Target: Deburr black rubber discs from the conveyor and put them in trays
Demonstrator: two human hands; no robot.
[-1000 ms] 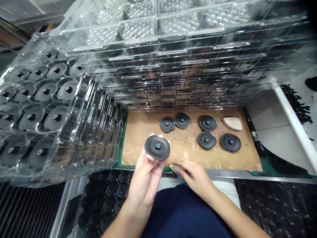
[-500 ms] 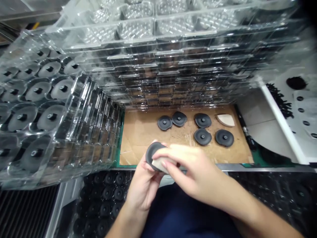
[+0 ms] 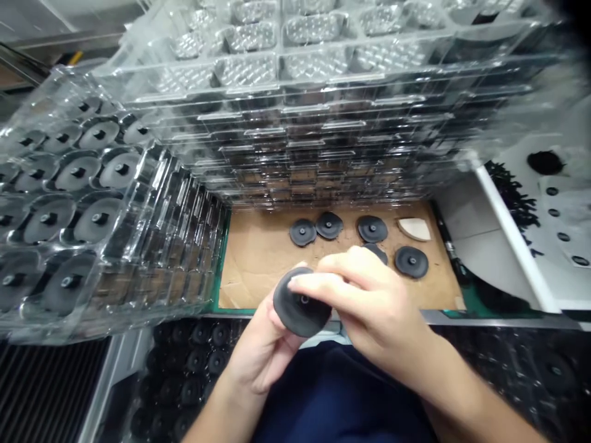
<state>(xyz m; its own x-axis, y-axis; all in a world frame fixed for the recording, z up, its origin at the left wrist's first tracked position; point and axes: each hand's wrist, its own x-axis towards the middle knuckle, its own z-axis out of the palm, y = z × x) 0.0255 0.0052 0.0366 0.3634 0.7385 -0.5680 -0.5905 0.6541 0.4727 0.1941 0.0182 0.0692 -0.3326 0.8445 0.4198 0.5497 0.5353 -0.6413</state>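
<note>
A black rubbery disc (image 3: 300, 317) with a small raised hub at its centre is held tilted in my left hand (image 3: 265, 351), fingers wrapped round its edge. My right hand (image 3: 373, 301) is over the disc's right side, with a fingertip on its upper face beside the hub. The other right fingers are curled, and whatever is under them is hidden. The beige pad seen in this hand earlier does not show. Behind the hands, several similar black discs (image 3: 372, 229) lie hub up on a brown cardboard sheet (image 3: 253, 246). A beige wedge-shaped piece (image 3: 414, 229) lies at the right.
A tall stack of clear plastic trays (image 3: 318, 141) stands behind the cardboard. On the left, another tray stack (image 3: 161, 203) holds many black discs. To the right are a white panel (image 3: 512, 234) and a heap of small black parts (image 3: 510, 194). Below sits a dark disc-filled tray (image 3: 189, 363).
The disc in my left hand has turned so its hub face shows. My right hand has shifted over it, and the beige pad between its fingers is out of sight. The view has moved slightly.
</note>
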